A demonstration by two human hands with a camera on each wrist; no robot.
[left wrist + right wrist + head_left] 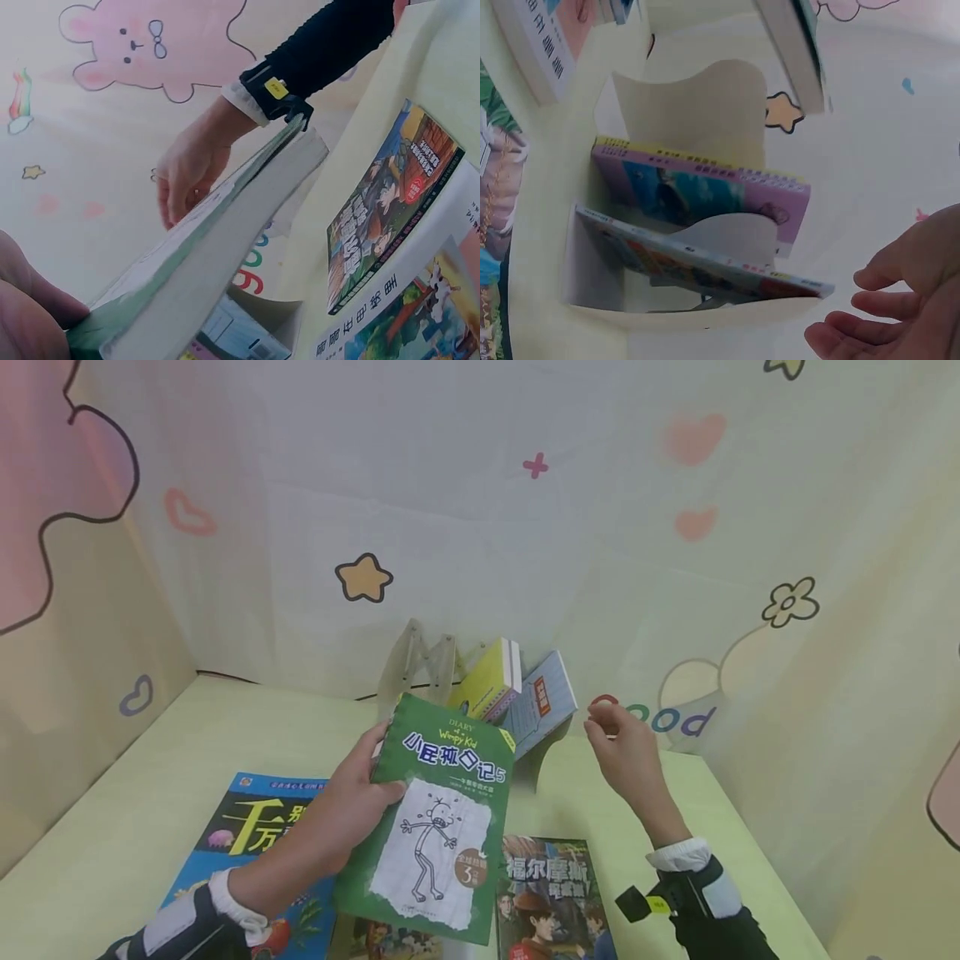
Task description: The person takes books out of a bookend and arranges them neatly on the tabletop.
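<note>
My left hand (360,810) grips a green "Diary of a Wimpy Kid" book (450,793) by its left edge, thumb on the front cover. The book is raised and tilted in front of a pale book rack (697,101). In the left wrist view its page block (217,262) shows edge-on. To the right of the rack my right hand (626,760) is held up, fingers loosely bent with nothing in them. Inside the rack lean yellow-and-purple books (697,191) and, in a separate slot, a light blue book (540,702).
On the pale table (112,827) a blue picture book (217,852) lies at the left, partly under my left forearm. A dark comic-style book (555,893) lies at front right. Beside it is a white-bordered book (420,300). A patterned curtain (480,527) stands behind.
</note>
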